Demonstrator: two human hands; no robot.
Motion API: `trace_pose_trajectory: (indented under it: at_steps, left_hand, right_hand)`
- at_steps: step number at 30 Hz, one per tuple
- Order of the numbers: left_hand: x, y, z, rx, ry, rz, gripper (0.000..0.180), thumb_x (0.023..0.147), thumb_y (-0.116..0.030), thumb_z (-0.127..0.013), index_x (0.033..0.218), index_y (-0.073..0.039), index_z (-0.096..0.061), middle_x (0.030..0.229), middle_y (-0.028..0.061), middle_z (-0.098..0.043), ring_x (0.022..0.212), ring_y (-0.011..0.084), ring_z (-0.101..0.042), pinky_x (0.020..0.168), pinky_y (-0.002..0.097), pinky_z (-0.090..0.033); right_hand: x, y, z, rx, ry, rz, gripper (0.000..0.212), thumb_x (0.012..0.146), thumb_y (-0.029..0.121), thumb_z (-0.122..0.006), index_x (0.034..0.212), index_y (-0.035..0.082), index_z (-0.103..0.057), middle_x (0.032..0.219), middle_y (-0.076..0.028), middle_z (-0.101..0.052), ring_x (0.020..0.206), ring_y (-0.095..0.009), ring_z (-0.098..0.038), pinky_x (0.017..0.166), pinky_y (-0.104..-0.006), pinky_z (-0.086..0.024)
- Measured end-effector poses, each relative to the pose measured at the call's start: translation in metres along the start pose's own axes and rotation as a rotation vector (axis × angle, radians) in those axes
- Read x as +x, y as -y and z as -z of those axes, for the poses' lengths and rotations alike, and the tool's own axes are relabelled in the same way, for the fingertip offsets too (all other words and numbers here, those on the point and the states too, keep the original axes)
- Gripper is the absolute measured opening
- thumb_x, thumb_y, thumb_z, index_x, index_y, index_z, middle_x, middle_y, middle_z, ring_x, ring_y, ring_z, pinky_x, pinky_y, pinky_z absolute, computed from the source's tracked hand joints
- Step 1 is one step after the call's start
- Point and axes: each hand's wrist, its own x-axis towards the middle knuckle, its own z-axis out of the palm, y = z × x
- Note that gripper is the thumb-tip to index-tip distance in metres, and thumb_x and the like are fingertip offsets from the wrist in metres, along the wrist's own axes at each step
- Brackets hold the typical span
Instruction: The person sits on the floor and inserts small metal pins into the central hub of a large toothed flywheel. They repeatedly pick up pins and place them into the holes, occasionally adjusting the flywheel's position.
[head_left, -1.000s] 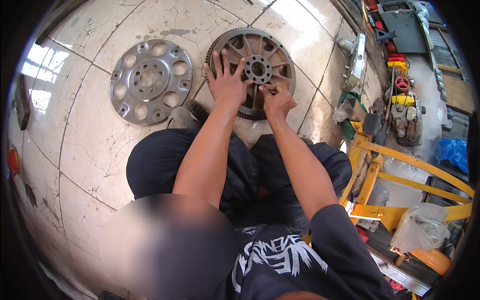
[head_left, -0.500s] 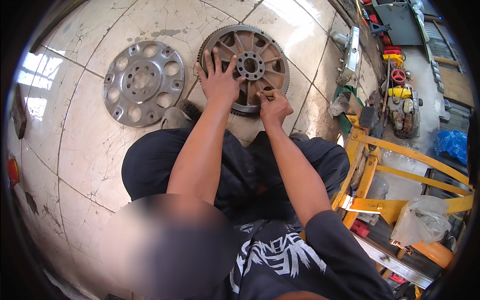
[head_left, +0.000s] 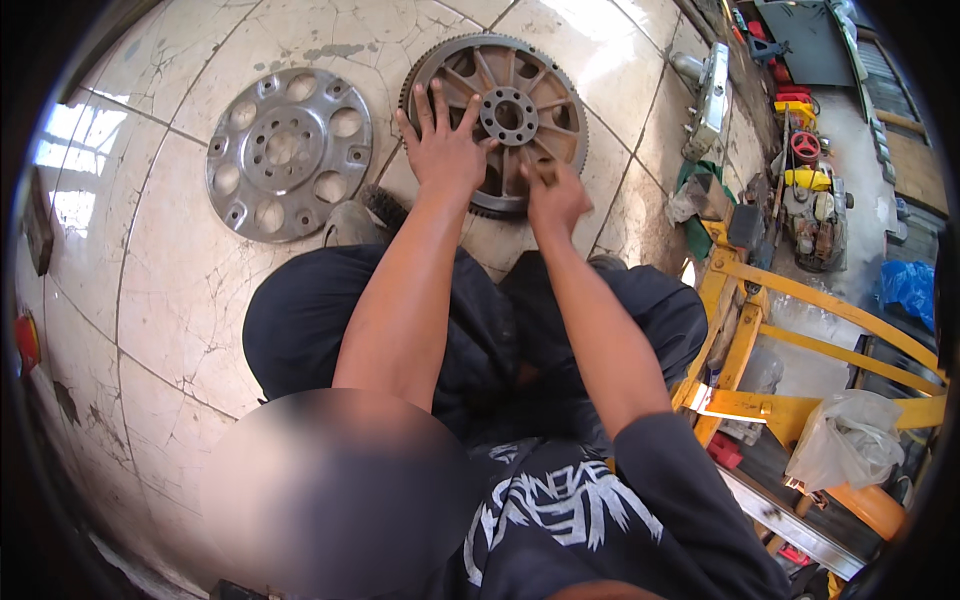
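Observation:
A round toothed flywheel (head_left: 540,106) with rust-brown ribs and a bare metal hub lies flat on the tiles in front of me. My left hand (head_left: 447,158) rests on its left side, fingers spread over the rim and ribs. At the wheel's near side, below the hub, my right hand (head_left: 558,204) is closed in a pinch close against the ribs. Motion blurs those fingertips, and whatever is between them is too small to make out. Left of the flywheel sits a shiny flat metal disc (head_left: 283,184) with large round holes, untouched.
My shoe (head_left: 350,226) and a dark bristly object (head_left: 384,207) are between the disc and my left arm. To the right stands a yellow metal frame (head_left: 745,330) with a clear plastic bag (head_left: 845,440). Beyond are a silver metal part (head_left: 708,105) and engine-like machinery (head_left: 815,220).
The whole view has shifted slightly. My right hand has moved a little over the ribs and is now blurred. My left hand keeps its spread hold on the flywheel.

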Motion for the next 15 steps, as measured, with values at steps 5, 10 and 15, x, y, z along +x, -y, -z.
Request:
trace_pose_trajectory:
  at_steps: [5,10,15]
  left_hand:
    - [-0.007,-0.001,-0.007,-0.009,-0.001,0.004,0.073,0.104,-0.066,-0.046,0.168,-0.043,-0.023,0.179,0.0134,-0.001,0.164,0.0384,0.010,0.127,0.0652,0.003]
    - [-0.002,0.000,-0.007,0.019,-0.057,-0.003,0.073,0.102,-0.068,-0.048,0.167,-0.044,-0.025,0.179,0.0132,-0.003,0.164,0.0378,0.007,0.127,0.0661,0.000]
    - [-0.014,0.001,-0.008,-0.024,-0.032,-0.005,0.072,0.103,-0.065,-0.049,0.168,-0.042,-0.026,0.179,0.0129,-0.003,0.164,0.0371,0.008,0.128,0.0638,0.002]
  right_hand:
    - [0.001,-0.001,-0.001,0.034,0.021,-0.021,0.025,0.079,0.035,-0.089,0.089,0.015,-0.078,0.092,-0.005,-0.077,0.094,-0.030,-0.071,0.087,-0.0474,-0.041]
    - [-0.004,-0.010,-0.008,0.032,-0.024,-0.019,0.025,0.078,0.035,-0.089,0.088,0.016,-0.076,0.100,-0.005,-0.076,0.104,-0.031,-0.067,0.094,-0.0504,-0.036]
    - [-0.002,0.010,0.004,-0.141,-0.064,0.106,0.029,0.080,0.040,-0.088,0.091,0.015,-0.078,0.090,-0.007,-0.077,0.098,-0.033,-0.070,0.092,-0.0552,-0.037]
